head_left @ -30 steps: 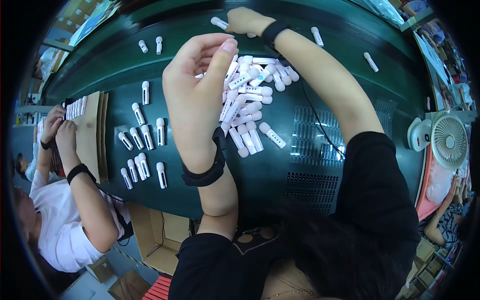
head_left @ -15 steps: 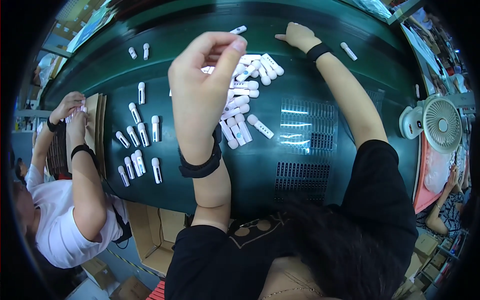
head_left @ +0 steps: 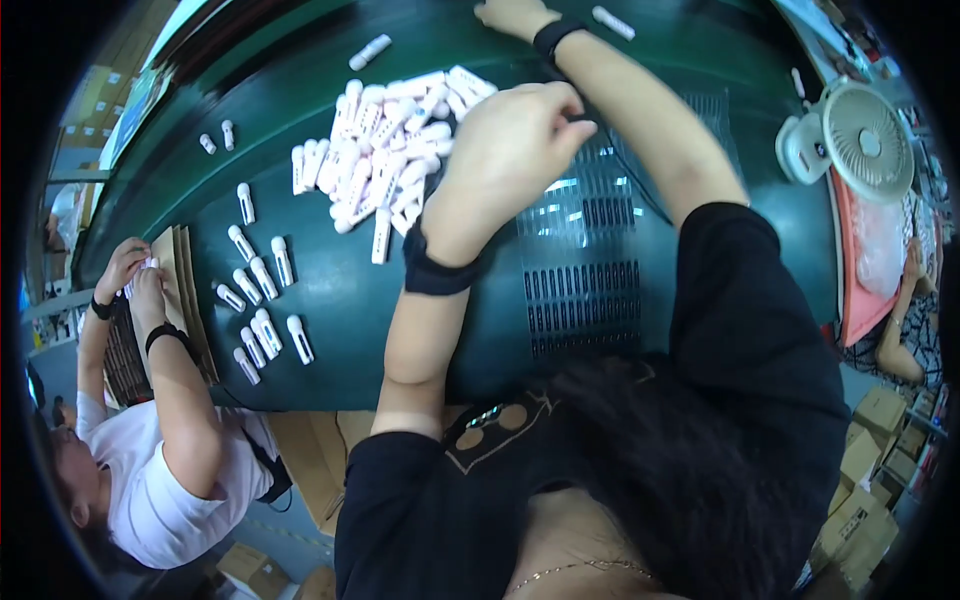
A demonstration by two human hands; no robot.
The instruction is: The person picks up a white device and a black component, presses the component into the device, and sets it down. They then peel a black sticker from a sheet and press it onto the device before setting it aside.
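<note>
A pile of small white wand-shaped devices with round heads (head_left: 375, 150) lies on the dark green table. My left hand (head_left: 510, 150) hovers at the pile's right edge, beside the clear sheets. Its fingers are curled in with thumb and forefinger close together; whether anything is between them is hidden. At the far side of the table, my right hand (head_left: 515, 15) is partly cut off by the top of the picture, so its grip does not show. One white wand (head_left: 613, 22) lies to its right. Clear sheets with black elongated labels (head_left: 585, 300) lie between my forearms.
Several wands with dark fronts (head_left: 262, 262) are spread out left of the pile. A white fan (head_left: 868, 140) stands on the right. On the left, a co-worker in a white shirt (head_left: 165, 470) handles things by upright cardboard sheets (head_left: 185, 290).
My left hand has moved right from over the pile to its edge, uncovering more wands. My right hand now sits partly beyond the top of the picture. The whole view has shifted.
</note>
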